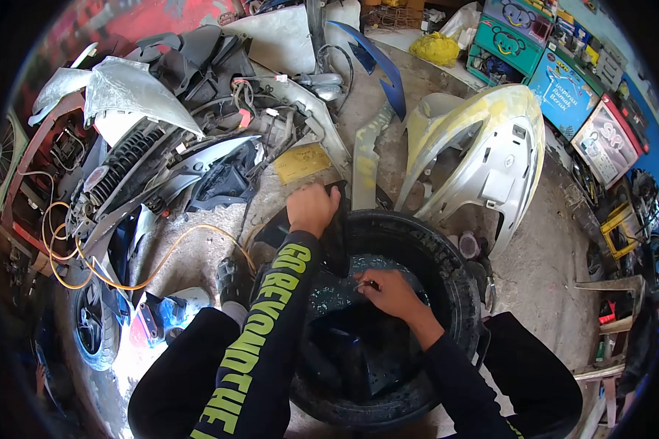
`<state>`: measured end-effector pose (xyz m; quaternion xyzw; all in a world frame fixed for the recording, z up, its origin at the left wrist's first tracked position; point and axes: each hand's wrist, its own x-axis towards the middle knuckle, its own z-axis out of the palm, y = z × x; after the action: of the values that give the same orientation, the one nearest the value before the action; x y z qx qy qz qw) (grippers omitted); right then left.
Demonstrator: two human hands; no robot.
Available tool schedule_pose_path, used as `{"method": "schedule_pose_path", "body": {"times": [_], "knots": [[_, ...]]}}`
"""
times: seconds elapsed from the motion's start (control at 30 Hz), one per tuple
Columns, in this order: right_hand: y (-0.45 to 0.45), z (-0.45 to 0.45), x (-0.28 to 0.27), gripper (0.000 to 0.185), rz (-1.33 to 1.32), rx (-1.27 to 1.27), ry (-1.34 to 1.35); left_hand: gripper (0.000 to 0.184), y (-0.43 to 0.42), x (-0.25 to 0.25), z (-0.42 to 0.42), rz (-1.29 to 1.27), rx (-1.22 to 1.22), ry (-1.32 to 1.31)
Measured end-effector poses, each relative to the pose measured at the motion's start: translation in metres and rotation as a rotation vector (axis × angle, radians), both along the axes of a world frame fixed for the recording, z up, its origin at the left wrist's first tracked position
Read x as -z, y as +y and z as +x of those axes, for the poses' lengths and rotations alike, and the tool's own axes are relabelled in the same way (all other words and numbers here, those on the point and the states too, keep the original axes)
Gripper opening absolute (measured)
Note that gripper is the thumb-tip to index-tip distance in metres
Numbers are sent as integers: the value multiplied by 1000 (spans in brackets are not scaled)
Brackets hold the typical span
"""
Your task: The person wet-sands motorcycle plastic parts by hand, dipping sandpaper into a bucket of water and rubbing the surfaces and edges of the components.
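A round black tub (458, 293) stands between the knees, with water (329, 296) and a dark panel (359, 355) in it. My left hand (312, 209) is closed round the upper edge of a black plastic part (335, 241), which slants down into the tub. Over the water, my right hand (388, 293) is closed, its fingertips pinching a small dark object (372, 284) too small to name.
Scooter body parts and a shock absorber (117, 164) are piled at the left, with an orange hose (161, 267). A yellow and white fairing (505, 175) lies beyond the tub. Drawers (509, 44) stand at the back right, a wooden stool (615, 285) at the right.
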<state>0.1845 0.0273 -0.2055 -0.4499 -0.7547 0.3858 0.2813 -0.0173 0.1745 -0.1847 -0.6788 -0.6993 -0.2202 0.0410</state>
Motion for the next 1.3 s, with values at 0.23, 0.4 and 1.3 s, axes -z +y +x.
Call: {"method": "schedule_pose_path", "body": {"times": [0.23,0.4,1.3], "knots": [[10,-9,22,11,-191,150,183,42,1,3,-1,0,-12,10],[12,-27,13,5,-522,208,455,41,0,3,-1,18,-13,5],[-9,-41,41,3,-295,358,326,57,-78,16,0,338,174,-185]]}}
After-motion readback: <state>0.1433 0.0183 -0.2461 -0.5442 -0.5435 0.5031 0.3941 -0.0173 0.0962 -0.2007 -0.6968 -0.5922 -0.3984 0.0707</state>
